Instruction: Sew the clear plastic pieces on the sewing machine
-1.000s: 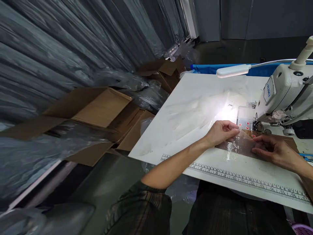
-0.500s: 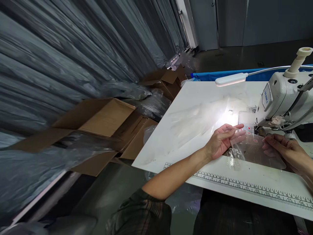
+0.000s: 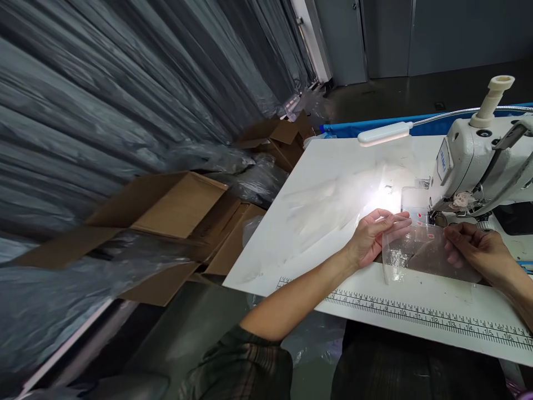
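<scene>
A clear, glossy plastic sheet (image 3: pixel 420 253) hangs stretched between my hands, just in front of the sewing machine (image 3: pixel 462 161). My left hand (image 3: pixel 375 236) is at its left upper edge, thumb closed against the forefinger and the other fingers reaching behind the film. At the right upper edge, my right hand (image 3: pixel 474 244) pinches the film between thumb and forefinger, its remaining fingers curled beneath. Small red marks (image 3: pixel 430 236) show on or through the plastic near the needle area. Whether the film is a single layer or a bag, I cannot tell.
The white table (image 3: pixel 325 200) carries a printed ruler (image 3: pixel 403 314) along its front edge. A lit lamp (image 3: pixel 385 134) hangs over it on a bendable arm. Open cardboard boxes (image 3: pixel 179 203) and loose plastic wrapping (image 3: pixel 260 180) lie on the left, beside a grey curtain (image 3: pixel 125 83).
The view has shifted slightly, so the machine and table sit a little further left. The sheet's left part hangs flatter and more spread; both hands keep nearly the same hold.
</scene>
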The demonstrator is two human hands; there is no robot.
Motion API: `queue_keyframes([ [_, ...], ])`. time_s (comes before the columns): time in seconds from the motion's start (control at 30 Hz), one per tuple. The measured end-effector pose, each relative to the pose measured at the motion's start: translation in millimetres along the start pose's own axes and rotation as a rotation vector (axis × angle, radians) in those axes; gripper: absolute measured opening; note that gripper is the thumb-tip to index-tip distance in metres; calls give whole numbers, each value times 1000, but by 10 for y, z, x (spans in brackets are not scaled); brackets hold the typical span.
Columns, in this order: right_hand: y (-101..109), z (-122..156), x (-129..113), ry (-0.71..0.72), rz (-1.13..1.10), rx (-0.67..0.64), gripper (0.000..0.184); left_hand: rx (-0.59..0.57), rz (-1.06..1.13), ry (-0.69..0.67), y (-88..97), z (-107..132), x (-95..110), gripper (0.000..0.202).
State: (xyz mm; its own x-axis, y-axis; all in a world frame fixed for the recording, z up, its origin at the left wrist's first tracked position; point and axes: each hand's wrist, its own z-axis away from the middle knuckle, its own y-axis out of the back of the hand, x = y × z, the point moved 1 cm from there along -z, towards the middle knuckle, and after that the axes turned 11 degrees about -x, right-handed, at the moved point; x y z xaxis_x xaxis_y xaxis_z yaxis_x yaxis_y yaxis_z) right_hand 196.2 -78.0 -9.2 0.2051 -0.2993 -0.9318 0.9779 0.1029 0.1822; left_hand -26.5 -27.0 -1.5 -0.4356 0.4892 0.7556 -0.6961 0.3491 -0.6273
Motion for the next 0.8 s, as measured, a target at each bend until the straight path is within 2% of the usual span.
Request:
queue_keyframes([
  [0.17,72,-55,-7,-16,407,84,54,-6,-78,39,64,-23,-44,25],
  [0.33,141,-95,-8,-79,487,86,50,23,-164,50,88,-28,-88,24],
  [0.43,166,-123,1,-108,505,48,46,85,-448,-22,116,-24,-21,21],
  [0.5,170,-133,-15,-112,534,19,45,159,-768,-178,141,-21,87,21],
  [0.53,168,-132,-33,-107,557,12,44,155,-928,-250,147,-21,146,21],
  [0.57,165,-128,-59,-91,586,0,44,96,-1068,-290,148,-22,196,20],
  [0.6,161,-121,-89,-63,617,-27,43,-23,-1181,-292,141,-23,231,19],
  [0.7,165,-92,-186,46,703,-149,36,-497,-1362,-188,91,-5,224,18],
  [0.73,181,-82,-211,68,717,-177,31,-596,-1392,-174,69,9,191,21],
  [0.8,236,-65,-238,73,716,-157,17,-639,-1447,-186,33,38,105,27],
])
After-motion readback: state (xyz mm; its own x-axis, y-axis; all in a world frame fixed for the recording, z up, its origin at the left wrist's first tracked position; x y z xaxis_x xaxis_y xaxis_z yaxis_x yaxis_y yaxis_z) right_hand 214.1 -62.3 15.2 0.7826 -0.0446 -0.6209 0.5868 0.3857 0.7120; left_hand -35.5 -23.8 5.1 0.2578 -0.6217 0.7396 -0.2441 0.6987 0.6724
